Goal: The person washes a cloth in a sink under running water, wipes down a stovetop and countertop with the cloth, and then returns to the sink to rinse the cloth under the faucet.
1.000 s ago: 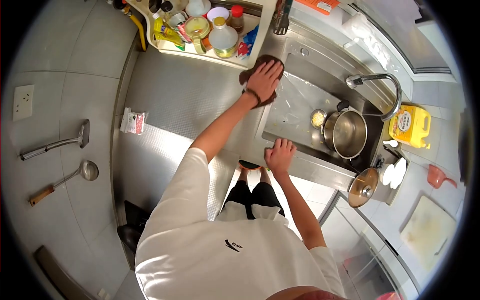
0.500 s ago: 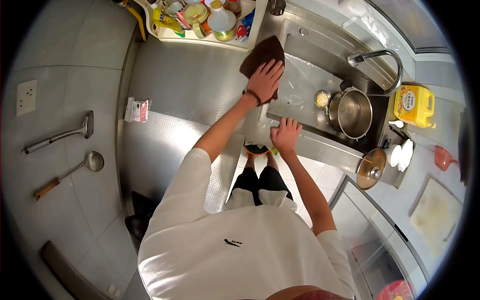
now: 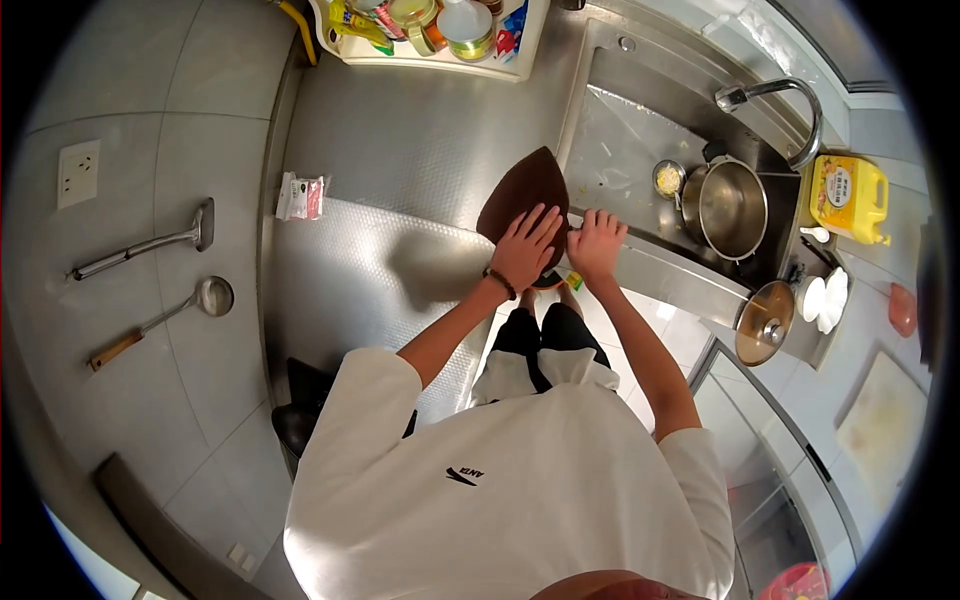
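Observation:
A dark brown cloth (image 3: 522,192) is spread near the counter's front edge, beside the left rim of the sink. My left hand (image 3: 526,252), with a beaded bracelet at the wrist, lies across the cloth with its fingers stretched over it; the thumb side is partly hidden. My right hand (image 3: 597,243) is closed at the cloth's right edge, over the front rim of the sink. Its fingertips are hidden. In the sink (image 3: 640,125) are a steel pot (image 3: 732,208) and a small bowl with yellowish bits (image 3: 668,180).
A rack of bottles and jars (image 3: 450,68) stands at the back. On the counter lies a small packet (image 3: 301,197). The faucet (image 3: 775,90) arches over the sink. A yellow jug (image 3: 848,198) and a glass lid (image 3: 765,322) are at the right.
The cloth and my left hand have come nearer my body, away from the sink's left rim, and beside my right hand. A shadow now falls on the counter. The view has shifted slightly.

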`<control>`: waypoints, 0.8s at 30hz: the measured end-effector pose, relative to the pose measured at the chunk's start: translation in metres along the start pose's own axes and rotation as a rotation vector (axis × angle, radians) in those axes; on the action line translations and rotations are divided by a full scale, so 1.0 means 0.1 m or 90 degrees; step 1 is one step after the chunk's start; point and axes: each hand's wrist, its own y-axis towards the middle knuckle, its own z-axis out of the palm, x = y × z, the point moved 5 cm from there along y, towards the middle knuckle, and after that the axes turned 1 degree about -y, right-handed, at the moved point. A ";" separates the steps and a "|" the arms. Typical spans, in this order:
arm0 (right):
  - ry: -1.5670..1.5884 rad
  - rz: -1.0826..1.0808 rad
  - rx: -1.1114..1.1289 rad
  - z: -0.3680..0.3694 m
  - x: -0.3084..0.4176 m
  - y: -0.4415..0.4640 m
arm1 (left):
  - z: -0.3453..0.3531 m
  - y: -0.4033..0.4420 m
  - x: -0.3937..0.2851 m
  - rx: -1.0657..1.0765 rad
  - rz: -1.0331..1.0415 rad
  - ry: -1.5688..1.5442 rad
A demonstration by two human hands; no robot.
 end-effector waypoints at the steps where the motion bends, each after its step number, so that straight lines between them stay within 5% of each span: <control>1: 0.002 0.000 0.002 -0.01 0.01 -0.01 | 0.00 -0.03 0.00 -0.002 0.001 0.001; 8: 0.006 -0.003 0.005 -0.02 -0.01 0.01 | -0.13 0.07 0.40 0.003 0.021 -0.009; 24: -0.004 -0.024 -0.021 -0.01 0.01 0.00 | -0.82 0.20 3.08 -0.253 -0.305 0.200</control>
